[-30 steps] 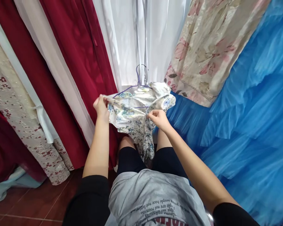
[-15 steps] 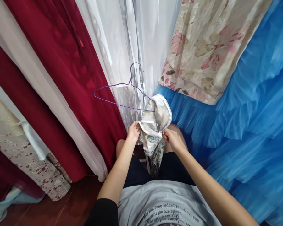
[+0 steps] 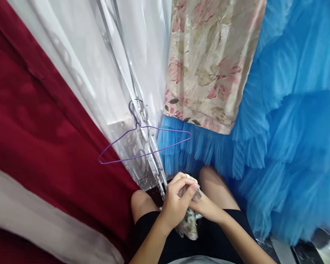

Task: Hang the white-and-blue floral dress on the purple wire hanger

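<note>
My left hand (image 3: 177,203) and my right hand (image 3: 205,207) are clasped together over my knees, both closed round a bunched floral garment (image 3: 188,225). Only a small crumpled part of the garment shows below and between my fingers. A purple wire hanger (image 3: 144,143) hangs bare above my hands, hooked on white straps (image 3: 141,121) in front of a white sheer curtain (image 3: 104,73). Neither hand touches the hanger.
A dark red curtain (image 3: 44,128) fills the left side. A beige floral cloth (image 3: 209,62) hangs at the top middle. Blue ruffled tulle (image 3: 291,128) covers the right. My black shorts (image 3: 209,242) and bare knees are at the bottom.
The floral garment has come fully off the hanger and been gathered down into both hands at my knees. The hanger now hangs bare. The view has tilted and swung right.
</note>
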`<state>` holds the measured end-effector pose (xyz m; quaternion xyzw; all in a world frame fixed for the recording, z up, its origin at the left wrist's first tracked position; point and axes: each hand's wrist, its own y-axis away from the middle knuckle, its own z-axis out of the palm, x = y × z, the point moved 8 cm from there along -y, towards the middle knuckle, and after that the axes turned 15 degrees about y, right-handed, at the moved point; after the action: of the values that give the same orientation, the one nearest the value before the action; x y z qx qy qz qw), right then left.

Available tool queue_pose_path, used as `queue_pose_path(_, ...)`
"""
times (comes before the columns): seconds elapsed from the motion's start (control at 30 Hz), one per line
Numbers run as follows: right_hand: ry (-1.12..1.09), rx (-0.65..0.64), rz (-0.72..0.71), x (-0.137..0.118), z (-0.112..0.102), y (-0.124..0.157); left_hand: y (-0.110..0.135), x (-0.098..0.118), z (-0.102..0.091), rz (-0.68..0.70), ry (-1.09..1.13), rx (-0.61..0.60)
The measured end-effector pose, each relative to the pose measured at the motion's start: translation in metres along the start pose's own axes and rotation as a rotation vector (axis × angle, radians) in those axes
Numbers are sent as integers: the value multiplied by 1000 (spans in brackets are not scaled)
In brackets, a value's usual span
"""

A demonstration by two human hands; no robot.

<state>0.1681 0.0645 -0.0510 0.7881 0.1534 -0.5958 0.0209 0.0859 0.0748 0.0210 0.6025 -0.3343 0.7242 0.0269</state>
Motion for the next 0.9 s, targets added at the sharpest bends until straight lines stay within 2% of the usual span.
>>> queue_pose_path(0.13, -61, 69, 121, -5, -14, 14, -16, -15, -5, -42, -38, -60)
queue_pose_path(0.23, -83, 93, 124, -12, -22, 24, -4, -46, -2, -234, 16, -310)
queue_pose_path(0.3, -48, 67, 130, -17, -31, 29, 17, -70, -1, -361, -35, -477)
queue_pose_path(0.33, -24, 50, 138, -18, -39, 31, 28, -82, -5, -407, -99, -520)
queue_pose_path(0.4, 16, 26, 144, -17, -63, 33, 43, -101, -21, -464, -274, -501)
queue_pose_path(0.47, 57, 16, 118, -15, -96, 31, 48, -108, -45, -467, -444, -378)
queue_pose_path(0.57, 107, 126, 59, -16, -155, 13, 41, -88, -81, -354, -630, -164)
queue_pose_path(0.67, 95, 167, -41, -31, -194, -27, 30, -45, -109, -215, -784, -4)
queue_pose_path(0.73, 131, 109, -164, -54, -201, -64, 25, -14, -122, -162, -888, 96)
queue_pose_path(0.8, 195, 61, -306, -79, -199, -103, 23, 12, -132, -172, -976, 185)
queue_pose_path(0.9, 207, -64, -403, -102, -177, -155, 30, 40, -145, -257, -1074, 285)
